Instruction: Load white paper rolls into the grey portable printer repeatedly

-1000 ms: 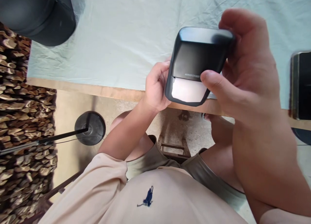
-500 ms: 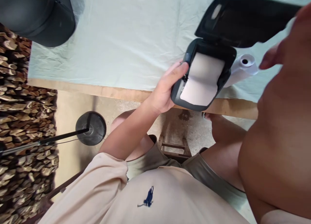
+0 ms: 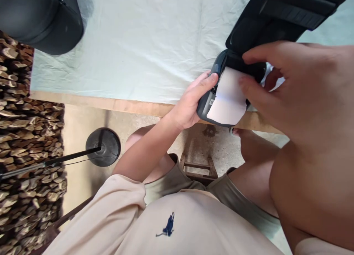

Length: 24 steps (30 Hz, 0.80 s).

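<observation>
Head camera, looking down past a beige shirt [image 3: 171, 225] and bare knees: a seated person works on a small black printer [image 3: 211, 100] held at the near edge of a table [image 3: 132, 104] under a pale green cloth [image 3: 143, 44]. The left hand [image 3: 190, 103] grips the printer's body from the side, fingers curled round its corner and thumb beneath. The right hand [image 3: 293, 89], large in the foreground, has its fingertips pinched lightly on the white paper roll [image 3: 228, 100] sitting in the open bay, thumb below and forefinger just above. Beyond those fingers the hinged lid [image 3: 276, 15] stands raised and tilted away. The step in hand appears to be seating the roll; the next move likely calls for drawing the loose end of the paper out past the front lip, then pressing the lid down. Far left of the fingers, a dark rounded object [image 3: 41, 15] rests on the cloth; stacked firewood [image 3: 24, 137] lines the floor.
</observation>
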Each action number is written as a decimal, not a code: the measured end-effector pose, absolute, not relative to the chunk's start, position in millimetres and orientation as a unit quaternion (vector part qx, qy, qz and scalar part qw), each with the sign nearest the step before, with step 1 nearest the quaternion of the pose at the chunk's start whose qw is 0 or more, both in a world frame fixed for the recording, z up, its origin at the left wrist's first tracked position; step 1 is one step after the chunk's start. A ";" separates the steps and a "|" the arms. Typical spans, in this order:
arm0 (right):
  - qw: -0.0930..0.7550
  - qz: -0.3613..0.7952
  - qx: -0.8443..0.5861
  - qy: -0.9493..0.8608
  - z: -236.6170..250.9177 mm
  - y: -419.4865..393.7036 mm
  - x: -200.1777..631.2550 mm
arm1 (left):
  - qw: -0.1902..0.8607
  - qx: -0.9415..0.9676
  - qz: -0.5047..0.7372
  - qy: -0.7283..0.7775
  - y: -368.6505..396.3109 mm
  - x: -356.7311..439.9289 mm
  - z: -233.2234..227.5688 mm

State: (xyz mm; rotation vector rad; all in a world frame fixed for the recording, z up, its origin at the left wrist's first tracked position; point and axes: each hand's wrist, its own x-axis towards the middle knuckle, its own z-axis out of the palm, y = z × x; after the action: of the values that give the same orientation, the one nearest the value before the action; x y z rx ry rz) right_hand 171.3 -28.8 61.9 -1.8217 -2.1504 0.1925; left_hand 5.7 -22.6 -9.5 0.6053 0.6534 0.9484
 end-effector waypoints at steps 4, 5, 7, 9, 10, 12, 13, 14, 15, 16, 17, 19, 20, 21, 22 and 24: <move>0.072 0.037 -0.663 -0.744 59.4 -29.2 169.6 | 0.791 0.274 0.438 0.327 -23.6 7.4 -7.4; 0.046 0.032 -0.672 -0.738 58.6 -29.4 168.7 | 0.791 0.273 0.437 0.330 -23.5 7.8 -6.4; -0.017 0.031 -0.683 -0.730 57.6 -29.2 167.0 | 0.792 0.271 0.432 0.336 -23.3 8.2 -4.7; -0.059 0.050 -0.674 -0.735 58.0 -28.8 166.2 | 0.794 0.276 0.424 0.336 -23.1 8.1 -3.8; -0.067 0.056 -0.665 -0.741 58.9 -28.6 166.1 | 0.794 0.281 0.423 0.333 -23.1 7.9 -3.8; -0.068 0.058 -0.651 -0.754 61.0 -28.3 166.6 | 0.794 0.295 0.422 0.324 -23.3 7.5 -4.3; -0.068 0.056 -0.650 -0.755 61.9 -28.1 167.2 | 0.794 0.301 0.420 0.321 -23.4 7.2 -4.8; -0.070 0.055 -0.650 -0.754 62.7 -27.8 167.7 | 0.793 0.307 0.418 0.320 -23.5 7.1 -5.3; -0.072 0.055 -0.651 -0.753 63.2 -27.4 168.3 | 0.792 0.312 0.416 0.320 -23.7 7.0 -5.8; -0.078 0.059 -0.656 -0.749 63.4 -27.0 168.6 | 0.791 0.316 0.416 0.320 -23.7 7.0 -6.4; -0.086 0.064 -0.665 -0.739 63.5 -26.7 168.7 | 0.789 0.319 0.416 0.320 -23.7 7.0 -6.9; -0.104 0.074 -0.686 -0.716 63.7 -27.2 167.9 | 0.787 0.322 0.419 0.318 -23.6 7.3 -7.8; -0.103 0.072 -0.697 -0.706 64.0 -28.3 167.2 | 0.788 0.322 0.420 0.315 -23.5 7.5 -8.1; -0.089 0.063 -0.704 -0.702 64.6 -29.8 166.6 | 0.789 0.320 0.420 0.314 -23.3 7.7 -8.3; -0.061 0.053 -0.702 -0.708 65.3 -31.6 166.6 | 0.792 0.317 0.418 0.314 -23.2 7.8 -8.4; 0.041 0.063 -0.681 -0.728 65.8 -33.9 170.8 | 0.791 0.305 0.419 0.325 -22.7 8.1 -7.9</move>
State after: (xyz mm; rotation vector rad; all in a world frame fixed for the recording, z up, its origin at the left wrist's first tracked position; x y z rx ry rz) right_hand 170.8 -33.9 65.8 -2.0848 -2.2297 0.1942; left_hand 8.1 -22.7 -7.9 0.6567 0.6995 0.9021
